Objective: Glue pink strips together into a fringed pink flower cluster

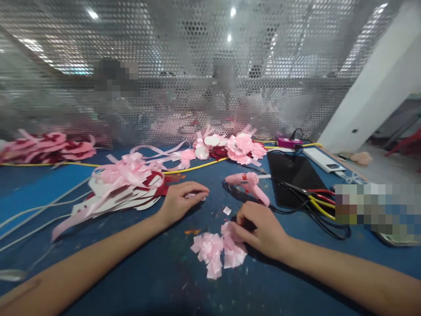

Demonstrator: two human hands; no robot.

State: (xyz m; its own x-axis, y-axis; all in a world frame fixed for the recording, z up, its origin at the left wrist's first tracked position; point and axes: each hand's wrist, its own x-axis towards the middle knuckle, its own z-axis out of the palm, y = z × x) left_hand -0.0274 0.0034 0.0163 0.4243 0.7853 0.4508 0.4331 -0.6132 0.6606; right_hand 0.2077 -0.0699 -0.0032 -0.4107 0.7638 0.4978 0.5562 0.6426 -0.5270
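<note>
My left hand [182,199] rests on the blue table [138,272], its fingers curled over a small pale piece [194,196] beside a stack of white and red card shapes with pink ribbon [121,188]. My right hand [259,228] has its fingers pinched on a small pile of pink ribbon squares [217,252] lying in front of me. A pink glue gun [250,182] lies just beyond the right hand, tip pointing left.
Scissors with red and yellow handles [315,199] lie on a black tablet [294,177] at right, with black cables. Finished pink ribbon flowers [243,147] and more [49,147] line the perforated metal screen [210,87]. A yellow cord [197,166] crosses the table.
</note>
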